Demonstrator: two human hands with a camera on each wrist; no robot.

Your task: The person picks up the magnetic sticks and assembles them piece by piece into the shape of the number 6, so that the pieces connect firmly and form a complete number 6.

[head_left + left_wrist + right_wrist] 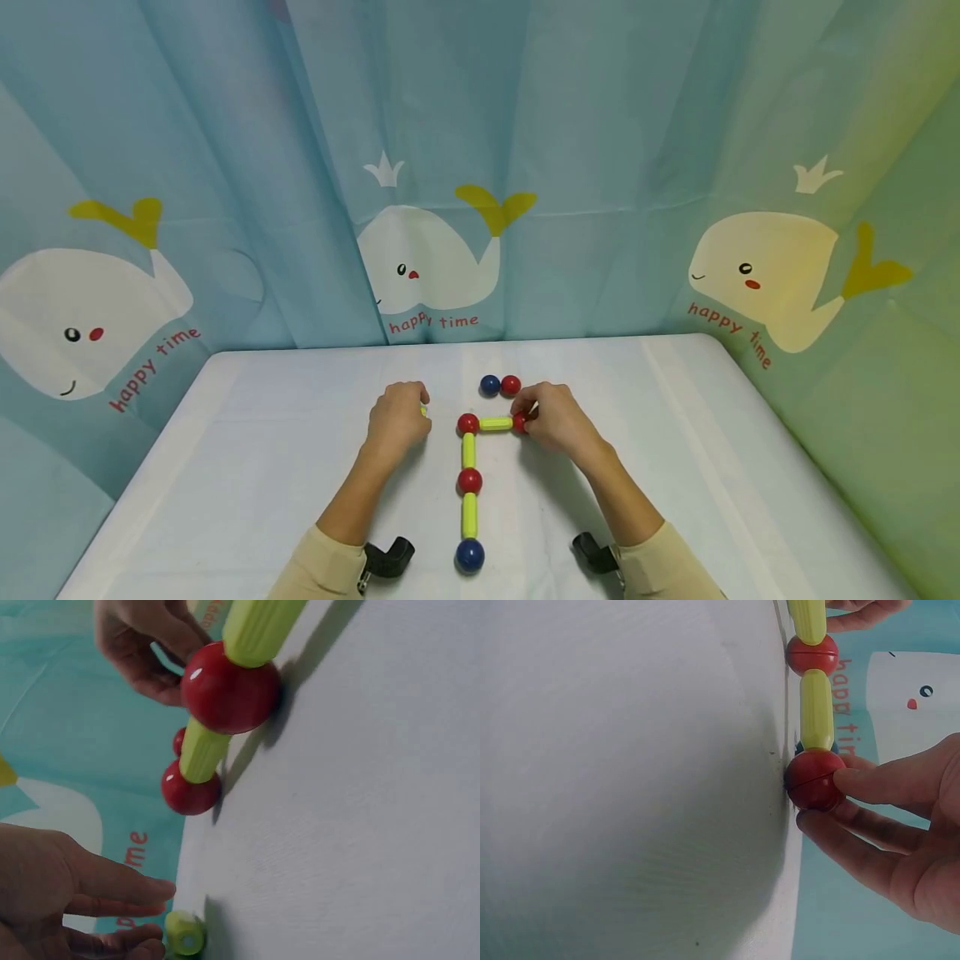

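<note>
A chain of red and blue balls and yellow-green rods lies on the white table. Three rods run from a blue ball [470,556] up through a red ball [469,481] to a red corner ball [468,424], then right along a rod [496,423]. At that rod's far end my right hand [558,421] pinches another red ball [815,780] between thumb and fingers. Left of the chain, my left hand [399,419] is at a loose yellow-green rod [184,934]. Its fingers spread around the rod's near side, without a visible grip.
Behind the chain, a loose blue ball [490,385] and a red ball [511,385] sit side by side. A curtain [600,167] with whale prints hangs behind the table [225,500]. Black wrist mounts [390,557] stick out from both sleeves.
</note>
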